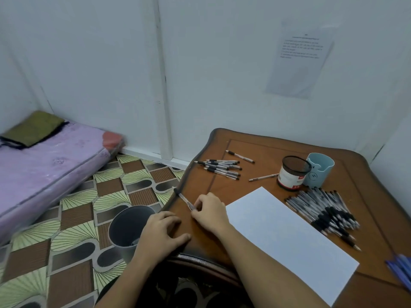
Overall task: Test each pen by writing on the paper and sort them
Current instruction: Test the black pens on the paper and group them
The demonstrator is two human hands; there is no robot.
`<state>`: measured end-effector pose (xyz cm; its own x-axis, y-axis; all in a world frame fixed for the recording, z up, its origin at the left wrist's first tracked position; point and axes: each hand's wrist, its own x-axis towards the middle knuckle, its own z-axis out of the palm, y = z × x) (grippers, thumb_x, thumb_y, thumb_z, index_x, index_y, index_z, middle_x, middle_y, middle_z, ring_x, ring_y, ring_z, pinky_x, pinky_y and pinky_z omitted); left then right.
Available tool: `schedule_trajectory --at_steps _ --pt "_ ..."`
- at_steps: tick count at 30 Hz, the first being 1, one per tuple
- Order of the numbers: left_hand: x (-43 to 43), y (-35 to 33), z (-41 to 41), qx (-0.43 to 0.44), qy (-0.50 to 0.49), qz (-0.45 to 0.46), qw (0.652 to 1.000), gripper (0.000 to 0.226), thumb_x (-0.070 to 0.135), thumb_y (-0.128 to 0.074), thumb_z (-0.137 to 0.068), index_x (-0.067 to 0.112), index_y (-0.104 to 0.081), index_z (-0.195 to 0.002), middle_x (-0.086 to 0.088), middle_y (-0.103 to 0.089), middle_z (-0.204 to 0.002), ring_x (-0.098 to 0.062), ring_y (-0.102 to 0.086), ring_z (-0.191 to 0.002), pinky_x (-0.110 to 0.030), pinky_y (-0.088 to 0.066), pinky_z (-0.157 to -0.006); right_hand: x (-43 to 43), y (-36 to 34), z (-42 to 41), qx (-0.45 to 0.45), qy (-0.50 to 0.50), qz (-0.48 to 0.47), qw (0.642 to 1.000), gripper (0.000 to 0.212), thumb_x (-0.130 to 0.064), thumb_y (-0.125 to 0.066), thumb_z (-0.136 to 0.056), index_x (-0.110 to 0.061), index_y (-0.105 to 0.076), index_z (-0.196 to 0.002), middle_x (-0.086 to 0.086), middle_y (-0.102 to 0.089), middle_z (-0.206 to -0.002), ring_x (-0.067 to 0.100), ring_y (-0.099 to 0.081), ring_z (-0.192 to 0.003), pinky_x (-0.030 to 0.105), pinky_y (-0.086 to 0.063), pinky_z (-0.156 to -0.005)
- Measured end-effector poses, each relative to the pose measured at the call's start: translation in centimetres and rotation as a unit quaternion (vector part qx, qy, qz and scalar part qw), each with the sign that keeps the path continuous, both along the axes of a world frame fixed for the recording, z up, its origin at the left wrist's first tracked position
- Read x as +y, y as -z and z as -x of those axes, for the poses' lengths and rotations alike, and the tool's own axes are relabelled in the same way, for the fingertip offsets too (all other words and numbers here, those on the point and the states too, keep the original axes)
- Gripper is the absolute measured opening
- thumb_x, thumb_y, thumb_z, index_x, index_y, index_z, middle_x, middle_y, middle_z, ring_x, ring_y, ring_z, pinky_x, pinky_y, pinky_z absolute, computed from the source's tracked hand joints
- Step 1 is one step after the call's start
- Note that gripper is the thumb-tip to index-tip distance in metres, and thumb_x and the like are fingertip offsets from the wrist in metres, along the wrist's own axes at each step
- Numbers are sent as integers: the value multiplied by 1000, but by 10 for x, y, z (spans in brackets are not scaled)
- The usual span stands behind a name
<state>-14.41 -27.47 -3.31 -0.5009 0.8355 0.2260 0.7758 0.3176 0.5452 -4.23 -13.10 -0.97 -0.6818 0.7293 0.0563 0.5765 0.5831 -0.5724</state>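
Item: pen (184,200), clear barrel with a dark end, being held at the table's (266,150) left edge.

The right hand (209,213) is pinching the pen's near end between curled fingertips, the dark end pointing away and left, past the table rim. Just left of the grip, the left hand (162,232) is resting on the rim with loose fingers, holding nothing. Below it, a grey bin (126,227) is standing on the floor. Right of the grip a white paper (289,236) is lying flat. Beyond that sheet, a large heap of black-gripped pens (329,212) is sitting. Far ahead of the grip a small row of pens (222,167) is lying together. To their right a black mesh holder (291,174) is touching a pale blue holder (319,170).
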Motion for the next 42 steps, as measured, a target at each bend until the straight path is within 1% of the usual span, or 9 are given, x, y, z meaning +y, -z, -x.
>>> schedule_trajectory --at_steps 4,11,14,19,22,26,33,36,42 --pt "9 3 -5 35 -16 10 999 69 76 -42 -57 35 -71 -104 22 -56 -113 -10 -43 -109 -31 -34 -92 16 -11 -14 141 95 134 976 6 -21 -66 -91 -23 -64 -86 -2 -58 -101 12 -56 -90 23 -47 -72" --pt "43 1 -32 43 31 47 998 78 71 -31 -58 40 -57 -125 20 -54 -125 -11 -42 -121 -31 -30 -99 60 -54 -75 466 167 381 781 12 -21 -42 -106 -20 -54 -109 9 -69 -84 22 -68 -78 37 -55 -75" --pt "58 1 -42 44 50 56 996 79 70 -33 -61 40 -51 -132 19 -51 -131 -11 -39 -125 -32 -27 -102 70 -59 -95 473 154 358 790 22 -25 -34 -108 -34 -50 -119 1 -49 -63 11 -37 -46 26 -35 -44" --pt "72 2 -54 45 68 77 994 69 66 -35 -68 45 -49 -132 26 -44 -135 -8 -29 -128 -32 -14 -104 73 -55 -109 424 146 331 830 17 -30 -57 -98 -17 -47 -102 -1 -36 -55 9 -22 -42 20 -19 -38" --pt "74 4 -53 45 74 82 993 67 69 -32 -69 45 -53 -128 28 -42 -136 -6 -26 -127 -31 -10 -106 71 -49 -109 423 163 337 825 13 -21 -52 -102 -8 -52 -104 0 -37 -50 12 -32 -40 24 -32 -38" --pt "73 6 -53 47 74 66 994 71 71 -26 -66 45 -56 -126 29 -43 -134 -5 -26 -126 -30 -10 -107 74 -37 -104 458 159 421 767 50 -37 -30 -108 -3 -62 -91 4 -52 -55 17 -51 -58 31 -48 -67" --pt "75 9 -52 35 69 54 996 56 64 -41 -73 44 -59 -123 29 -45 -132 -5 -28 -126 -30 -12 -110 73 -19 -99 397 112 408 815 34 -33 -48 -102 -5 -67 -97 15 -73 -84 18 -63 -67 25 -43 -55" --pt "75 9 -53 29 63 41 997 54 62 -44 -73 43 -61 -120 29 -47 -130 -4 -29 -124 -28 -11 -109 74 -13 -94 391 100 379 833 25 -30 -64 -89 -12 -54 -75 7 -54 -59 16 -42 -54 19 -35 -44" --pt "77 10 -51 27 62 45 997 53 64 -44 -73 45 -60 -119 30 -46 -130 -2 -27 -124 -28 -12 -108 67 -2 -83 308 59 339 887 32 -34 -49 -101 -8 -63 -90 11 -69 -74 16 -62 -64 24 -42 -50"
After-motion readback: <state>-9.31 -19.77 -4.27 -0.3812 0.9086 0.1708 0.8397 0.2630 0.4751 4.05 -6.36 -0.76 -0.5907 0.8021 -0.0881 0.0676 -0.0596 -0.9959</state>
